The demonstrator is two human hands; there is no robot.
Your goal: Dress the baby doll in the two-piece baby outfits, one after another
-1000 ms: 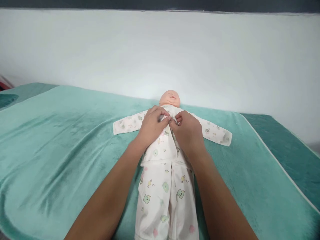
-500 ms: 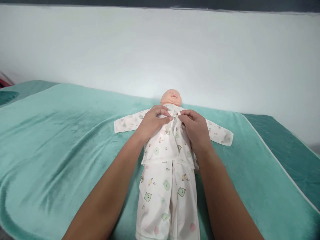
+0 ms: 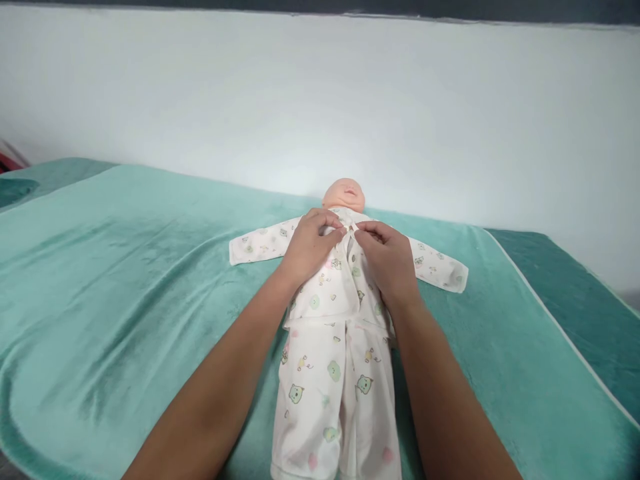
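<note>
A baby doll (image 3: 343, 194) lies on its back on a teal blanket (image 3: 125, 267), head toward the wall, sleeves spread to both sides. It wears a white printed shirt (image 3: 330, 287) and matching trousers (image 3: 333, 400). My left hand (image 3: 309, 245) pinches the left edge of the shirt front just below the doll's neck. My right hand (image 3: 390, 261) pinches the right edge at the same spot. The fingertips of both hands nearly meet at the collar.
A white wall (image 3: 320, 107) rises directly behind the doll's head. A darker green surface (image 3: 590, 300) shows past the blanket's white-trimmed right edge. A sliver of something red (image 3: 7, 160) sits at the far left.
Both hands have shifted slightly up the shirt front toward the collar, and the right hand has drawn a little to the right. The doll has not moved.
</note>
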